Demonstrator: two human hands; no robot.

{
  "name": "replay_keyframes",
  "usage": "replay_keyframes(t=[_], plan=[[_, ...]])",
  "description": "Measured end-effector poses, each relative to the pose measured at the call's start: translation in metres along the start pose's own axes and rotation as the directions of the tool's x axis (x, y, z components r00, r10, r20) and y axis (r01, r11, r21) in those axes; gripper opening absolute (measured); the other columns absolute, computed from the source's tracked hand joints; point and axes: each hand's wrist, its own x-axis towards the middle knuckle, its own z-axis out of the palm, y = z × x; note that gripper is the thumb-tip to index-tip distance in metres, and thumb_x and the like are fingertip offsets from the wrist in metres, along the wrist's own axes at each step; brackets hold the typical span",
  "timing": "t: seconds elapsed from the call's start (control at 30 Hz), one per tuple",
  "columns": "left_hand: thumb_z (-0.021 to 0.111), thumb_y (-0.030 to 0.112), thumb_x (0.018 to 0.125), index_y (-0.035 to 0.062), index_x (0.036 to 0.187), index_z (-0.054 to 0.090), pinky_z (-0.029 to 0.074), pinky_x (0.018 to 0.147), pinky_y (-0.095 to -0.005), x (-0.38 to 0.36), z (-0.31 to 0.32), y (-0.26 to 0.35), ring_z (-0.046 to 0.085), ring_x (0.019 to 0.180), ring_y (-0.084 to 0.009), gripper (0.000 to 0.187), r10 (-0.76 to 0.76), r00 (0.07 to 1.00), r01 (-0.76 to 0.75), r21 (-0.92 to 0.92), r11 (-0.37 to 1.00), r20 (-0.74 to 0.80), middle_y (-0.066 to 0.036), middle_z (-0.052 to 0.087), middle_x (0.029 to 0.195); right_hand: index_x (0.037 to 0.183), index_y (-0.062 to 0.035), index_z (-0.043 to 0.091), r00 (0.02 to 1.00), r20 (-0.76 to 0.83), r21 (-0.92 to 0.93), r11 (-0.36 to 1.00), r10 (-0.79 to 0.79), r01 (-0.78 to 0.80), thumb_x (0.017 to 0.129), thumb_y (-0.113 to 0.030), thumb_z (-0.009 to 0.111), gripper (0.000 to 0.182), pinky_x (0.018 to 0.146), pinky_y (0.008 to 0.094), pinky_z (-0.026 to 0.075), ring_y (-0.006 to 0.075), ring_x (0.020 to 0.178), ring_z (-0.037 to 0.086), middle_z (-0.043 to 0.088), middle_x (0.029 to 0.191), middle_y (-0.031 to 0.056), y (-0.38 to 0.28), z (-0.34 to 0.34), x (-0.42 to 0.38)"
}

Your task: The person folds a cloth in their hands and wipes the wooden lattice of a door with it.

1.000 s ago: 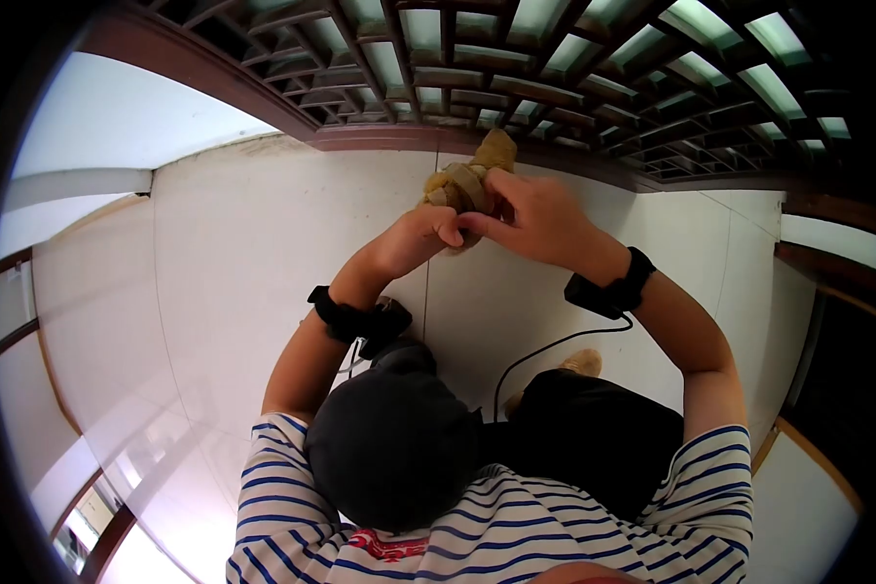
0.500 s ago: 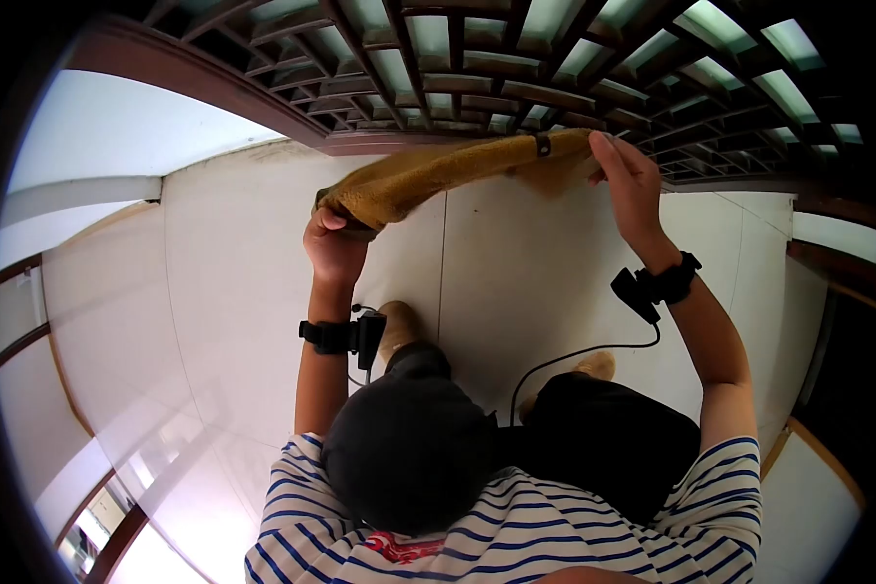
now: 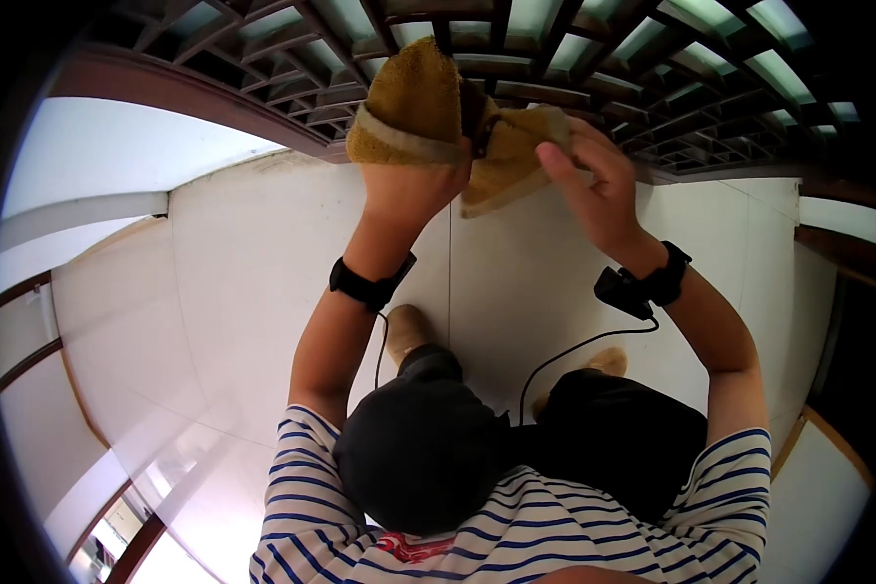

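A brown cloth (image 3: pixel 409 83) with a paler border is bunched up in front of the dark lattice. My left hand (image 3: pixel 414 190) is closed on its left part, and folds of cloth drape over the fingers and hide most of them. The cloth's right part (image 3: pixel 506 161) hangs between my hands. My right hand (image 3: pixel 599 180) pinches the pale edge at that end between thumb and fingers. A small dark tab shows near the cloth's middle.
A dark wooden lattice (image 3: pixel 516 58) with pale panes stands close beyond my hands. Below lies a light tiled floor (image 3: pixel 253 282), where my shoes (image 3: pixel 411 331) show. A black cable (image 3: pixel 555 360) runs from the device on my right wrist (image 3: pixel 642 287).
The cloth was stretched long between my hands and is now gathered and folded. My left hand has moved up and right, turning over. My right hand has shifted slightly left.
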Motion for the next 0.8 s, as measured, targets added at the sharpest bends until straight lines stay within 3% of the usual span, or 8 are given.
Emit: replay_keyframes(t=[0.07, 0.23, 0.33, 0.47, 0.57, 0.63, 0.77, 0.8], plan=[[0.062, 0.015, 0.078, 0.0039, 0.112, 0.064, 0.049, 0.083, -0.042, 0.005, 0.005, -0.001, 0.063, 0.097, -0.0303, 0.036, -0.048, 0.998, 0.052, -0.09, 0.995, 0.05, -0.01, 0.065, 0.11, 0.085, 0.0043, 0.065, 0.995, 0.089, -0.093, 0.995, -0.032, 0.04, 0.09, -0.011, 0.067, 0.016, 0.067, 0.0258, 0.048, 0.014, 0.08, 0.061, 0.065, 0.096, 0.0076, -0.003, 0.0, -0.002], [0.065, 0.019, 0.078, 0.0078, 0.1, 0.068, 0.049, 0.078, -0.0401, 0.012, 0.011, 0.001, 0.062, 0.094, -0.0269, 0.025, 0.139, 0.979, -0.122, 0.121, 0.985, -0.151, -0.007, 0.065, 0.105, 0.074, 0.0014, 0.062, 0.931, 0.252, -0.177, 0.933, -0.265, 0.314, 0.08, -0.007, 0.075, 0.016, 0.066, 0.0336, 0.049, 0.0248, 0.077, 0.061, 0.063, 0.091, 0.0101, 0.004, -0.002, -0.006], [0.066, 0.022, 0.077, 0.0076, 0.091, 0.069, 0.049, 0.072, -0.0392, 0.017, 0.003, 0.005, 0.062, 0.088, -0.0255, 0.02, 0.152, 0.988, -0.151, 0.164, 0.975, 0.007, -0.008, 0.065, 0.1, 0.071, 0.0006, 0.059, 0.931, 0.234, -0.159, 0.933, -0.281, 0.322, 0.078, -0.006, 0.076, 0.02, 0.065, 0.034, 0.049, 0.0256, 0.077, 0.06, 0.062, 0.089, 0.0103, 0.006, 0.0, -0.005], [0.065, 0.024, 0.077, 0.0082, 0.072, 0.067, 0.048, 0.058, -0.0381, 0.026, -0.006, 0.002, 0.062, 0.068, -0.0251, 0.017, 0.273, 0.958, -0.224, 0.37, 0.902, -0.085, -0.007, 0.065, 0.079, 0.071, 0.0009, 0.059, 0.935, 0.227, -0.133, 0.942, -0.274, 0.308, 0.079, -0.005, 0.075, 0.019, 0.065, 0.0336, 0.049, 0.0257, 0.078, 0.061, 0.062, 0.088, 0.0104, 0.002, 0.001, -0.003], [0.064, 0.024, 0.076, 0.0082, 0.056, 0.06, 0.043, 0.045, -0.0385, 0.042, -0.039, -0.005, 0.054, 0.047, -0.0273, 0.026, 0.329, 0.939, -0.343, 0.287, 0.894, 0.097, -0.007, 0.057, 0.057, 0.071, 0.001, 0.06, 0.937, 0.21, -0.126, 0.943, -0.278, 0.308, 0.079, -0.005, 0.075, 0.018, 0.065, 0.0335, 0.049, 0.0259, 0.077, 0.06, 0.062, 0.088, 0.0105, 0.001, 0.001, -0.007], [0.062, 0.019, 0.072, 0.0086, 0.054, 0.063, 0.042, 0.044, -0.0384, 0.053, -0.052, -0.01, 0.055, 0.044, -0.0249, 0.02, 0.204, 0.933, -0.237, 0.078, 0.968, 0.298, -0.007, 0.057, 0.052, 0.073, 0.0013, 0.062, 0.937, 0.268, -0.132, 0.955, -0.223, 0.265, 0.08, -0.005, 0.075, 0.016, 0.066, 0.0332, 0.049, 0.0254, 0.078, 0.06, 0.063, 0.089, 0.0109, 0.002, 0.0, -0.01], [0.062, 0.02, 0.073, 0.0069, 0.051, 0.061, 0.041, 0.042, -0.0362, 0.047, -0.055, -0.018, 0.053, 0.041, -0.0247, 0.025, 0.214, 0.932, -0.227, 0.013, 0.974, 0.293, -0.007, 0.051, 0.046, 0.074, 0.0021, 0.063, 0.949, 0.226, -0.117, 0.962, -0.218, 0.248, 0.081, -0.006, 0.074, 0.015, 0.066, 0.0324, 0.049, 0.0245, 0.076, 0.061, 0.064, 0.09, 0.0116, 0.0, 0.003, -0.013], [0.062, 0.019, 0.076, 0.0043, 0.064, 0.063, 0.044, 0.048, -0.0391, 0.041, -0.058, -0.017, 0.056, 0.052, -0.0288, 0.019, 0.191, 0.935, -0.185, -0.05, 0.982, 0.298, -0.011, 0.057, 0.059, 0.075, 0.0023, 0.063, 0.966, 0.196, -0.119, 0.973, -0.171, 0.196, 0.082, -0.007, 0.073, 0.016, 0.065, 0.032, 0.05, 0.0243, 0.075, 0.061, 0.064, 0.092, 0.0119, 0.001, 0.004, -0.015]])
